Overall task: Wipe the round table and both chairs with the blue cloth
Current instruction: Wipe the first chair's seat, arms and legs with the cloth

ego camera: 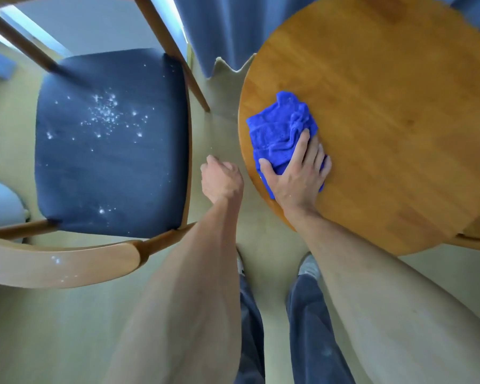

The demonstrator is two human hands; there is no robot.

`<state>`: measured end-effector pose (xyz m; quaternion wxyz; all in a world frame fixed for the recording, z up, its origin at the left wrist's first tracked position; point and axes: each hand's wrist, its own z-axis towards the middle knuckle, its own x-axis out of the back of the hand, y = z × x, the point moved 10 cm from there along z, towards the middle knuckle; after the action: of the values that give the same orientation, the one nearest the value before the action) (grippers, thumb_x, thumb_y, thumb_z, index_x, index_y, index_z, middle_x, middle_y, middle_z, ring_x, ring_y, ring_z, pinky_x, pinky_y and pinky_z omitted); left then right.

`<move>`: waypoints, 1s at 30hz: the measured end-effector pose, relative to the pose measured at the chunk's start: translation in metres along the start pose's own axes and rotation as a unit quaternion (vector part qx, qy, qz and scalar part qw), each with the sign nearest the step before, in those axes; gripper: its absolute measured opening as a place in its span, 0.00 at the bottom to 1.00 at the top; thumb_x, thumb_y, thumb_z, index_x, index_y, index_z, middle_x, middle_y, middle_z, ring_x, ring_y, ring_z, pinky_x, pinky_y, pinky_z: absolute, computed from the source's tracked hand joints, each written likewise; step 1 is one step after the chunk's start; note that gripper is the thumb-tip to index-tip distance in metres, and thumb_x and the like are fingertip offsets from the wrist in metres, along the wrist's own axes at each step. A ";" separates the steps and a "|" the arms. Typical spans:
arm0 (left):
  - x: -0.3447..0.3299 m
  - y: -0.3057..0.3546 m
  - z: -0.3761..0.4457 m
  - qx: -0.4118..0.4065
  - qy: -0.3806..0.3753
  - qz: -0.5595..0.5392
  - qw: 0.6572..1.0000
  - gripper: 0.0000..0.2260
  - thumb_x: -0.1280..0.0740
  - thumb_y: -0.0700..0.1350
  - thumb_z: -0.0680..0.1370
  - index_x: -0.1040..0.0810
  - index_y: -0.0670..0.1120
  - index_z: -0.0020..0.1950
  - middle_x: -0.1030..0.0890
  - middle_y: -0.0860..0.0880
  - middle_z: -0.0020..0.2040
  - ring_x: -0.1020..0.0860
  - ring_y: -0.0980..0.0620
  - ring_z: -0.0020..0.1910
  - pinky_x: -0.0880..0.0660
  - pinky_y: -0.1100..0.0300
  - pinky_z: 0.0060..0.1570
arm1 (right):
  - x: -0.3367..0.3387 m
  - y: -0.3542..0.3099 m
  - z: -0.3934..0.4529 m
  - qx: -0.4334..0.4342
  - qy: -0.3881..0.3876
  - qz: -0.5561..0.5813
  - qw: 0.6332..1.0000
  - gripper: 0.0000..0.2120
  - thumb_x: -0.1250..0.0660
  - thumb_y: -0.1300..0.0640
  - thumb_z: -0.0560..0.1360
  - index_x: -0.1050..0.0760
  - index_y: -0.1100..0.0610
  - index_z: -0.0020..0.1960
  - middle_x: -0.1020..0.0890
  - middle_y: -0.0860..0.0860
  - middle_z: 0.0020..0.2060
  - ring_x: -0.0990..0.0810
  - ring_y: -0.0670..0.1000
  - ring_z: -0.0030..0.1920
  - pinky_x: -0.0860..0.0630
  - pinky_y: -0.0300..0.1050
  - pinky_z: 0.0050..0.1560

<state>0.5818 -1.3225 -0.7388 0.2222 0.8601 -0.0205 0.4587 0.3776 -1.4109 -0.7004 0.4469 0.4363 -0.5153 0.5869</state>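
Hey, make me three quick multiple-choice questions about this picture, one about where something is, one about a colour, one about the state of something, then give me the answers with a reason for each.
1. Where does the blue cloth lie?
A. on the round table, near its left edge
B. on the chair seat
C. on the floor

2. What colour is the chair seat?
A. red
B. dark blue
C. yellow

3. What state is the chair seat in?
A. spotless
B. covered by a cushion
C. speckled with white specks

Answers:
1 A, the right hand presses the cloth flat on the wooden top.
2 B, the padded seat is dark blue inside a pale wooden frame.
3 C, white specks are scattered over the seat; the left hand hangs curled and holds nothing.
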 end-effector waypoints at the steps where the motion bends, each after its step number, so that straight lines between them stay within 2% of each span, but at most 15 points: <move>1: 0.002 -0.006 0.002 0.009 -0.011 -0.012 1.000 0.12 0.44 0.44 0.80 0.26 0.42 0.57 0.22 0.42 0.56 0.23 0.41 0.55 0.26 0.54 0.54 | 0.000 -0.003 -0.001 -0.009 0.000 0.001 1.000 0.44 0.40 0.30 0.72 0.36 0.62 0.75 0.28 0.61 0.68 0.28 0.61 0.65 0.35 0.60 0.64; 4: 0.007 -0.023 0.002 0.062 -0.035 -0.044 0.997 0.12 0.43 0.44 0.78 0.25 0.43 0.57 0.22 0.42 0.56 0.22 0.40 0.55 0.25 0.49 0.57 | 0.002 -0.013 -0.003 -0.031 -0.008 0.025 0.999 0.35 0.35 0.43 0.72 0.34 0.63 0.72 0.24 0.61 0.59 0.25 0.63 0.55 0.28 0.58 0.53; 7: 0.006 -0.026 -0.003 0.060 -0.087 -0.045 0.993 0.12 0.43 0.42 0.77 0.25 0.42 0.58 0.21 0.40 0.56 0.22 0.39 0.55 0.24 0.53 0.54 | 0.003 -0.034 -0.013 -0.023 -0.037 0.046 0.998 0.32 0.34 0.54 0.69 0.33 0.64 0.71 0.23 0.61 0.50 0.24 0.63 0.47 0.27 0.56 0.43; 10: 0.004 -0.029 -0.014 0.050 -0.142 -0.074 0.986 0.14 0.43 0.41 0.76 0.24 0.42 0.58 0.20 0.41 0.55 0.22 0.40 0.53 0.24 0.55 0.52 | 0.000 -0.055 -0.033 -0.020 -0.064 0.082 0.994 0.31 0.33 0.58 0.68 0.32 0.65 0.70 0.23 0.62 0.49 0.24 0.64 0.46 0.26 0.56 0.44; 14: 0.031 -0.038 -0.028 0.051 -0.148 -0.124 0.980 0.11 0.42 0.40 0.74 0.23 0.43 0.52 0.20 0.44 0.51 0.22 0.41 0.48 0.26 0.57 0.46 | 0.002 -0.080 -0.072 -0.018 -0.111 0.194 0.975 0.29 0.38 0.55 0.71 0.33 0.64 0.71 0.22 0.62 0.53 0.24 0.64 0.51 0.27 0.56 0.53; 16: 0.055 -0.046 -0.042 0.062 -0.130 -0.143 0.979 0.11 0.42 0.40 0.75 0.23 0.42 0.53 0.20 0.44 0.50 0.22 0.42 0.48 0.27 0.56 0.47 | 0.017 -0.086 -0.088 -0.043 -0.126 0.243 0.961 0.27 0.39 0.54 0.72 0.33 0.61 0.70 0.21 0.59 0.55 0.24 0.62 0.53 0.27 0.55 0.53; 18: 0.079 -0.052 -0.058 0.082 -0.115 -0.165 0.976 0.10 0.41 0.41 0.75 0.22 0.41 0.49 0.20 0.44 0.47 0.22 0.41 0.46 0.26 0.56 0.46 | 0.037 -0.088 -0.094 -0.072 -0.124 0.247 0.958 0.26 0.40 0.54 0.74 0.33 0.58 0.71 0.20 0.58 0.55 0.23 0.62 0.53 0.27 0.54 0.52; 20: 0.103 -0.055 -0.074 0.079 -0.105 -0.211 0.969 0.07 0.42 0.40 0.74 0.26 0.43 0.38 0.23 0.46 0.39 0.26 0.42 0.39 0.28 0.57 0.40 | 0.060 -0.099 -0.100 -0.067 -0.125 0.260 0.955 0.25 0.40 0.53 0.75 0.33 0.57 0.71 0.20 0.58 0.57 0.23 0.61 0.55 0.28 0.52 0.54; 22: 0.133 -0.059 -0.084 0.071 -0.076 -0.274 0.956 0.12 0.40 0.42 0.74 0.36 0.45 0.30 0.31 0.50 0.30 0.33 0.46 0.32 0.34 0.58 0.32 | 0.083 -0.121 -0.104 -0.034 -0.124 0.292 0.948 0.25 0.41 0.52 0.75 0.33 0.57 0.71 0.21 0.57 0.58 0.23 0.60 0.56 0.30 0.49 0.55; 25: 0.183 -0.088 -0.099 0.053 -0.013 -0.323 0.945 0.13 0.38 0.45 0.72 0.37 0.46 0.30 0.33 0.52 0.28 0.35 0.50 0.28 0.35 0.57 0.31 | 0.118 -0.159 -0.127 0.033 -0.127 0.299 0.945 0.24 0.40 0.52 0.75 0.33 0.54 0.71 0.19 0.54 0.55 0.22 0.59 0.52 0.31 0.46 0.49; 27: 0.213 -0.115 -0.107 0.042 0.036 -0.332 0.942 0.11 0.38 0.42 0.72 0.37 0.46 0.31 0.32 0.52 0.29 0.34 0.51 0.28 0.35 0.57 0.32 | 0.130 -0.185 -0.152 0.085 -0.140 0.318 0.934 0.25 0.37 0.55 0.75 0.33 0.55 0.72 0.20 0.54 0.58 0.23 0.58 0.55 0.34 0.43 0.50; 30: 0.243 -0.176 -0.118 0.076 0.100 -0.339 0.932 0.07 0.39 0.41 0.72 0.32 0.46 0.34 0.28 0.52 0.31 0.31 0.52 0.29 0.36 0.59 0.31 | 0.126 -0.227 -0.200 0.154 -0.174 0.271 0.934 0.28 0.39 0.52 0.75 0.35 0.52 0.74 0.21 0.56 0.54 0.24 0.60 0.55 0.32 0.48 0.53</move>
<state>0.6723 -1.0762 -0.5519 0.2999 0.7796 0.3298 0.4399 0.5607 -1.1867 -0.5467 0.1015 0.4388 -0.5867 0.6730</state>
